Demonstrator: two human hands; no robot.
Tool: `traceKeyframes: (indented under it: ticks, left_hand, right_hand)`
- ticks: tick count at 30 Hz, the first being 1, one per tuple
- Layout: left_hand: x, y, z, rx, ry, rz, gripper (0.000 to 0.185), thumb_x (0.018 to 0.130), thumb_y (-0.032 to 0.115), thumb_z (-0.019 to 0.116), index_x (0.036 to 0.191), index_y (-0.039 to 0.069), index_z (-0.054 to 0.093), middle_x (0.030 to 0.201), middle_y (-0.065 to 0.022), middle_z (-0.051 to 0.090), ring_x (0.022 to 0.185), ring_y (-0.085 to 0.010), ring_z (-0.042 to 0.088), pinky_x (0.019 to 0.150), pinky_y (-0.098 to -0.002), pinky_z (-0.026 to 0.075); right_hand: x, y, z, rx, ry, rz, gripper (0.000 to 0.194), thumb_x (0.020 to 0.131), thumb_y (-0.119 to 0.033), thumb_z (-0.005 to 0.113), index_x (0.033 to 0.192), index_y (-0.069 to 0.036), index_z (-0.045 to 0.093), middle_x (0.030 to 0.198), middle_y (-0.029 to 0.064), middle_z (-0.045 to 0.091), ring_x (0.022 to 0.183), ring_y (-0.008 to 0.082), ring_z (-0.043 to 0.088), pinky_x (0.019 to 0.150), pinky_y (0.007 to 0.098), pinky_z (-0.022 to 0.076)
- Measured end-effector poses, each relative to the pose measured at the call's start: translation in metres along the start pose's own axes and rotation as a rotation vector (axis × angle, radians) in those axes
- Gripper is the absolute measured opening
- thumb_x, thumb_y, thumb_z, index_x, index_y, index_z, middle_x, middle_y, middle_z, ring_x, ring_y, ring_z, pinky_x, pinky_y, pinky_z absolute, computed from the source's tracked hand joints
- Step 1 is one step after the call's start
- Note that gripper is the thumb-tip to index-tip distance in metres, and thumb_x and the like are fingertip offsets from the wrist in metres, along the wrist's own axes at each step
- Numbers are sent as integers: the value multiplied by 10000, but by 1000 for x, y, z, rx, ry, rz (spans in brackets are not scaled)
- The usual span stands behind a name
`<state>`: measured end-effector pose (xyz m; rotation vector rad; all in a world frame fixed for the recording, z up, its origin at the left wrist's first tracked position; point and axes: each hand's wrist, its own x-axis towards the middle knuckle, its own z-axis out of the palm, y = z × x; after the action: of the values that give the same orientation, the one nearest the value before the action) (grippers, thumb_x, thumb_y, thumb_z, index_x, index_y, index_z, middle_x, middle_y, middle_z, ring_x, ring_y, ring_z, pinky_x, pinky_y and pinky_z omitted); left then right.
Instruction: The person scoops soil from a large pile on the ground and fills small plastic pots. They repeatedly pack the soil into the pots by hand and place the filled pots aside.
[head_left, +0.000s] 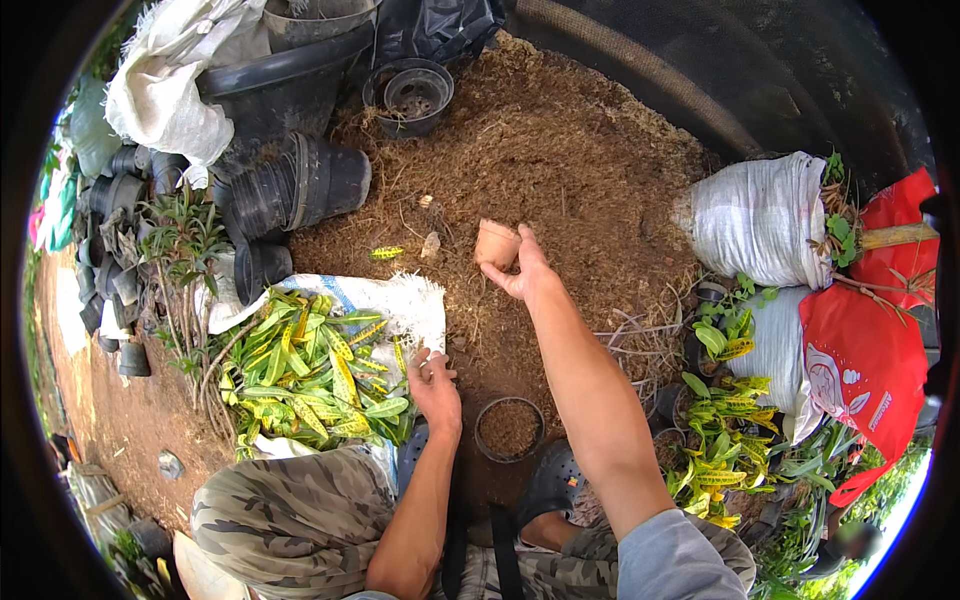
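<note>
A small terracotta-coloured pot (498, 243) is in my right hand (529, 270), gripped between thumb and fingers above a mound of brown, fibrous potting material (570, 172). My left hand (435, 390) holds nothing; its fingers are apart and slightly curled beside a heap of yellow-green croton cuttings (315, 375). Those cuttings lie on a white woven sack (405, 300) with a frayed edge. Between my feet stands a round dark pot (510, 429), filled with brown material.
Stacked black plastic pots (300, 184) lie on the left, with a black pot (409, 97) behind them. On the right are a filled white sack (757, 217), a red bag (862, 352) and potted crotons (720, 435). Dark sheeting (810, 82) borders the mound at the back.
</note>
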<state>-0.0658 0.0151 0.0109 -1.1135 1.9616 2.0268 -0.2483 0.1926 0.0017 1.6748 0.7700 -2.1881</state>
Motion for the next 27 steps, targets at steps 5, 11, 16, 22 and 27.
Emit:
traceKeyframes:
  ticks: [5,11,16,22,27]
  left_hand:
    - [0,0,4,-13,0,-37,384,983,250,588,1254,-6,499,943,-68,656,734,-97,566,612,-239,418]
    - [0,-4,3,-30,-20,-28,393,986,258,595,1262,-5,498,898,-60,654,714,-85,552,585,-236,414]
    - [0,-4,7,-34,-31,-58,388,987,259,595,1258,-1,502,902,-60,655,722,-86,554,595,-241,420]
    - [-2,-6,8,-21,-32,-103,331,988,224,582,1242,25,505,921,-44,660,720,-83,568,610,-233,436]
    - [-1,-9,7,-34,-57,-83,357,988,235,585,1242,-1,503,912,-56,657,740,-92,565,631,-239,438]
  right_hand:
    - [10,-37,15,-25,-1,-107,601,1004,-479,465,1501,-190,290,1538,140,261,1262,352,500,907,465,583]
    - [13,-42,-3,-470,40,-210,592,1008,-526,421,1426,-107,407,1374,160,529,1169,297,598,995,490,510]
    - [12,-40,3,-449,61,-153,565,1013,-531,396,1406,-127,433,1344,156,551,1162,286,604,970,482,531]
    - [18,-53,12,-169,39,-207,594,1018,-505,394,1437,-84,367,1431,207,431,1205,315,560,968,477,546]
    - [37,-40,21,-145,115,-269,622,1001,-511,450,1470,-119,338,1438,163,448,1202,319,566,964,471,543]
